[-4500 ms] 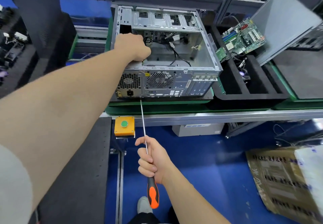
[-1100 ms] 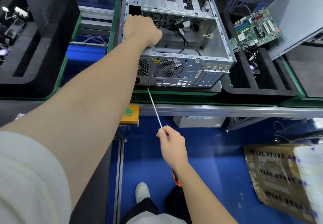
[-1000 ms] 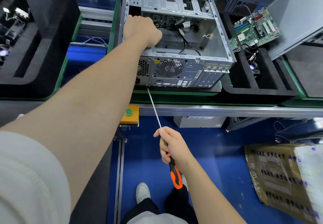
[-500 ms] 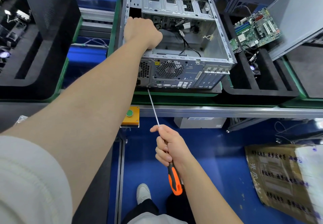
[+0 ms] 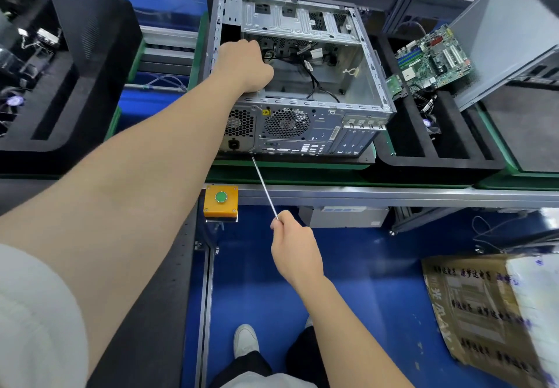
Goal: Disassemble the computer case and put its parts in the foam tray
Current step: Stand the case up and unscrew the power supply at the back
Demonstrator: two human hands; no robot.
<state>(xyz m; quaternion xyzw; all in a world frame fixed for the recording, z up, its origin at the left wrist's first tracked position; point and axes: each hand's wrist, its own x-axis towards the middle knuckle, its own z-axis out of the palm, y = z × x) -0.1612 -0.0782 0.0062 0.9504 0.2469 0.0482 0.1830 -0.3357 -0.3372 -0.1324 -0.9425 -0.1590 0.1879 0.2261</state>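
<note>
open computer case (image 5: 302,129) lying on its side on a green-edged bench (image 5: 363,195), seen from above, its side panel off and loose black cables inside. the person's left hand (image 5: 245,66) reaches into the case's near-left corner, knuckles up and fingers curled under. what they grip is hidden, but the hand seems to steady the case against the tool's push. the right hand (image 5: 295,248), below the case, is closed around a long screwdriver (image 5: 263,186) with its handle hidden in the palm. the thin shaft slants up to the case's rear panel, its tip at the lower edge beside the power socket, likely on a screw holding the power supply. right of the case, just beside it, is the black foam tray (image 5: 423,160), where a green motherboard (image 5: 432,60) already rests.
</note>
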